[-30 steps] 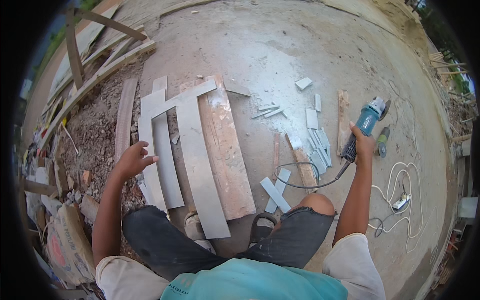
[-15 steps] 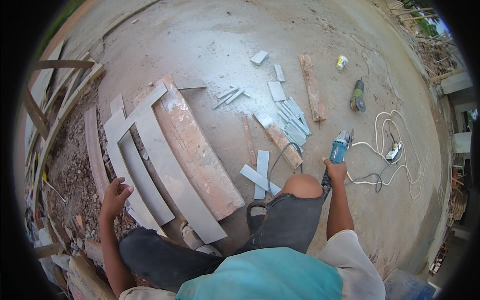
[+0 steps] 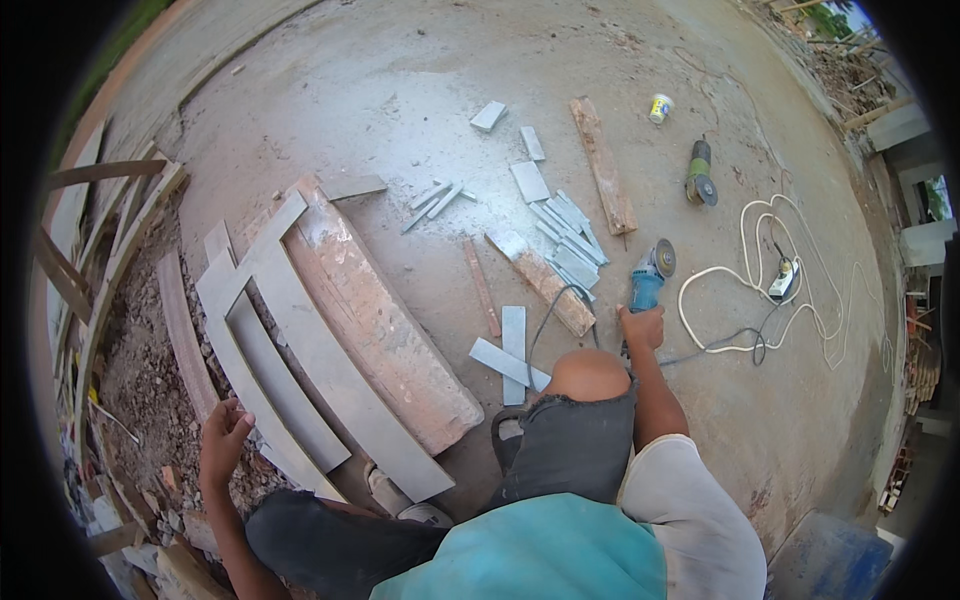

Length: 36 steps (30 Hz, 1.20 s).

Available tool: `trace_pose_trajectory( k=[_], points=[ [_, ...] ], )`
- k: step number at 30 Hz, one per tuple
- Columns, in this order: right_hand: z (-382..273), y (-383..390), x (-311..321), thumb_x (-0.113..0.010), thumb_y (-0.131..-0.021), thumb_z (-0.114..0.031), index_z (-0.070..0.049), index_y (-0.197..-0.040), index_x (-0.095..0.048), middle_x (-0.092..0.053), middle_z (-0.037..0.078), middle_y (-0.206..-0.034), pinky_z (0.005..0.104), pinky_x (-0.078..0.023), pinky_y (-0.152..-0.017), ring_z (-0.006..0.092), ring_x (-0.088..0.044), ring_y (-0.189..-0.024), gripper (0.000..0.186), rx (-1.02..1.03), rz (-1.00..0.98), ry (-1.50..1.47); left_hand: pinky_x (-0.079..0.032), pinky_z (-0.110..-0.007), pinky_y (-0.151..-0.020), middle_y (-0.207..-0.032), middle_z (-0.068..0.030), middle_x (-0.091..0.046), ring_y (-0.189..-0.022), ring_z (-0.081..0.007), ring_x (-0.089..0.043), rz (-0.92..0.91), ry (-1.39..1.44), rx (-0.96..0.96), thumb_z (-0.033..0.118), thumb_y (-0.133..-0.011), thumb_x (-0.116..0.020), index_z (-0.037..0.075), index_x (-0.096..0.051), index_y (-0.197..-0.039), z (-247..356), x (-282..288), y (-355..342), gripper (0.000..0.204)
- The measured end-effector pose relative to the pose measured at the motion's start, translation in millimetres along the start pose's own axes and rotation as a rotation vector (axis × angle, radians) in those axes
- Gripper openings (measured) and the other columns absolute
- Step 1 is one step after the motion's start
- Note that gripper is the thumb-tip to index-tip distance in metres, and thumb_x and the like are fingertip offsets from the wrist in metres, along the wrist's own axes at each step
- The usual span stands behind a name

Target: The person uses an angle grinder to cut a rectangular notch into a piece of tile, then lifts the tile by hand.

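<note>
My right hand [image 3: 642,328] is wrapped around the body of a blue angle grinder [image 3: 647,290]. The tool stands out ahead of my right knee, its round disc at the far end, apart from any slab. My left hand [image 3: 228,435] hangs empty with loosely bent fingers, beside a pale slab frame [image 3: 340,350] with long cut-out openings. That frame leans partly on a thick, dusty wooden plank [image 3: 400,340]. Two narrow grey strips [image 3: 513,350] lie crossed on the ground just beyond my right knee.
Several cut grey pieces [image 3: 575,240] lie on the dusty concrete beside a short board [image 3: 545,280]. A green-and-black grinder [image 3: 701,172], a small tub [image 3: 661,108] and a long board [image 3: 603,165] lie farther off. White cord [image 3: 690,285] loops around a power strip [image 3: 784,278]. Rubble [image 3: 140,360] borders the left.
My right hand has moved the blue grinder slightly left and away from me, turning its disc face more into view. My left hand has lowered slightly, its fingers curled closer. The view has shifted.
</note>
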State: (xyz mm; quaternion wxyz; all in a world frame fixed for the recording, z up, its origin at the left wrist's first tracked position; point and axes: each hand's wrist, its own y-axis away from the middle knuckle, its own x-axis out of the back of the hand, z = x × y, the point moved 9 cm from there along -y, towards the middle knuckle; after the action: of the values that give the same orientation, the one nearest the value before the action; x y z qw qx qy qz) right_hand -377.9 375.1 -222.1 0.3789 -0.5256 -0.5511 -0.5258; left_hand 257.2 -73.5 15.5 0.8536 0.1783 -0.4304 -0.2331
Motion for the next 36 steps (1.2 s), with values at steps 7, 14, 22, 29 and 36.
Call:
trace_pose_trajectory(
  k=[7, 14, 22, 29, 36],
  points=[
    [6, 24, -12, -0.078, -0.073, -0.051, 0.001, -0.136, -0.038, -0.055, 0.026, -0.121, 0.0529, -0.047, -0.092, 0.0432, -0.056, -0.112, 0.091, 0.052, 0.094, 0.024, -0.050, -0.029, -0.077, -0.101, -0.0105, -0.064, -0.091, -0.0154, -0.060, -0.023, -0.045, 0.003, 0.025, -0.090, -0.072, -0.009, -0.048, -0.132, 13, 1, -14, 0.060],
    [10, 12, -10, -0.076, -0.075, -0.051, 0.007, -0.142, -0.036, -0.053, 0.031, -0.129, 0.0493, -0.044, -0.099, 0.0449, -0.054, -0.120, 0.097, 0.174, -0.143, -0.022, -0.051, -0.035, -0.084, -0.104, -0.0199, -0.066, -0.097, -0.0251, -0.065, 0.075, -0.072, 0.035, 0.038, -0.085, -0.075, -0.012, -0.051, -0.129, -47, 12, -37, 0.071],
    [35, 16, -23, -0.074, -0.079, -0.045, 0.007, -0.130, -0.047, -0.059, 0.028, -0.117, 0.0439, -0.046, -0.095, 0.0405, -0.058, -0.110, 0.077, 0.181, -0.498, -0.183, -0.047, -0.046, -0.094, -0.116, -0.0316, -0.062, -0.113, -0.0424, -0.060, 0.345, -0.177, 0.240, 0.045, -0.082, -0.073, -0.011, -0.056, -0.123, -212, -2, -69, 0.071],
    [24, 16, 2, -0.073, -0.082, -0.040, 0.006, -0.120, -0.055, -0.062, 0.023, -0.107, 0.0398, -0.047, -0.089, 0.0350, -0.061, -0.102, 0.062, 0.100, -0.551, -0.149, -0.048, -0.048, -0.091, -0.112, -0.0304, -0.064, -0.107, -0.0438, -0.062, 0.494, -0.062, 0.357, 0.045, -0.084, -0.070, -0.006, -0.060, -0.113, -260, -23, -71, 0.060],
    [8, 20, 6, -0.072, -0.085, -0.035, 0.005, -0.110, -0.064, -0.066, 0.019, -0.097, 0.0358, -0.049, -0.083, 0.0294, -0.063, -0.094, 0.049, 0.079, -0.601, -0.169, -0.049, -0.046, -0.089, -0.108, -0.0282, -0.066, -0.102, -0.0425, -0.064, 0.523, 0.061, 0.342, 0.047, -0.084, -0.070, -0.006, -0.062, -0.110, -269, -22, -67, 0.060]
  ],
)
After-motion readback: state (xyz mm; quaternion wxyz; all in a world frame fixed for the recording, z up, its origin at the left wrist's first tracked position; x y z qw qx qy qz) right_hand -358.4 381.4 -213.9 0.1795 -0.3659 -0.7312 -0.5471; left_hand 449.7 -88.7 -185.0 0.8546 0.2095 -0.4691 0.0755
